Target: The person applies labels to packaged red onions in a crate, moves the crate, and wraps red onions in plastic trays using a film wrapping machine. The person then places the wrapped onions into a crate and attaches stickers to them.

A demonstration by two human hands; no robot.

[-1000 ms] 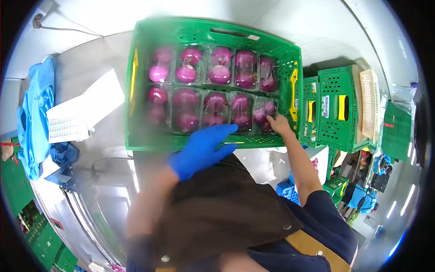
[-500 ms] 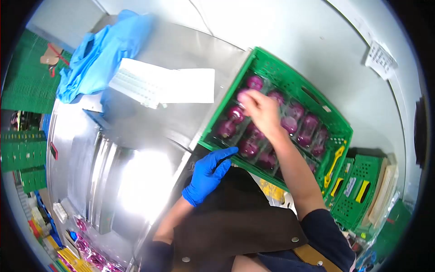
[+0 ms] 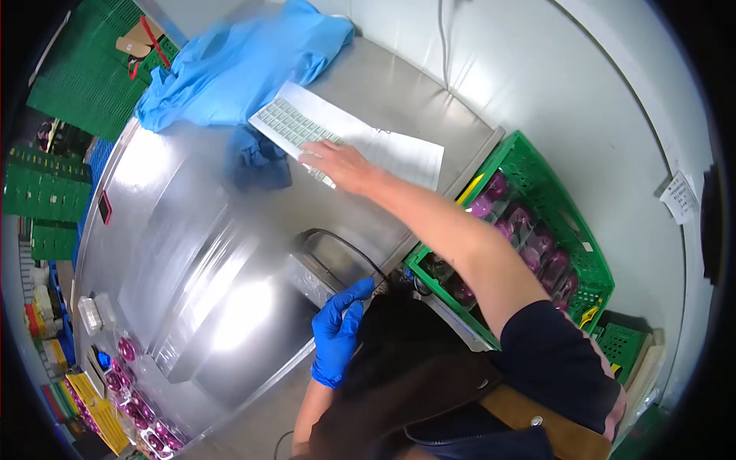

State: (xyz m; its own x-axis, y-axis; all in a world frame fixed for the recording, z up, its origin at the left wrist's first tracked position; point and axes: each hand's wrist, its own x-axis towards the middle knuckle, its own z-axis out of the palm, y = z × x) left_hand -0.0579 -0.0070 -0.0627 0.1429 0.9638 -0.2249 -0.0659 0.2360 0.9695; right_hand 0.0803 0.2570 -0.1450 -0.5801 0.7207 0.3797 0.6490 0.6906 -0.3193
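My bare right hand [image 3: 341, 165] is over the sheet of small pale green labels [image 3: 287, 126], fingers stretched out and touching it near its lower edge. Whether a label is between the fingertips is too small to see. White paper [image 3: 410, 157] lies beside the labels on the steel table. My left hand [image 3: 337, 337], in a blue glove, hovers by the table's near edge with thumb and forefinger apart and nothing visible in it. Beyond my right forearm stands a green crate [image 3: 563, 207] of clear packs holding round purple produce, probably red onions [image 3: 540, 241]; my arm hides part of it.
Blue plastic sheeting [image 3: 230, 69] is heaped at the table's far side. A black cable [image 3: 345, 241] loops near its edge. More purple packs [image 3: 134, 402] sit at the lower left. Green crates [image 3: 46, 184] are stacked at the left, and a wall [image 3: 537, 84] rises behind.
My right hand has moved left from the packs in the crate to the label sheet. The view has turned toward the table, and my left hand remains near its edge.
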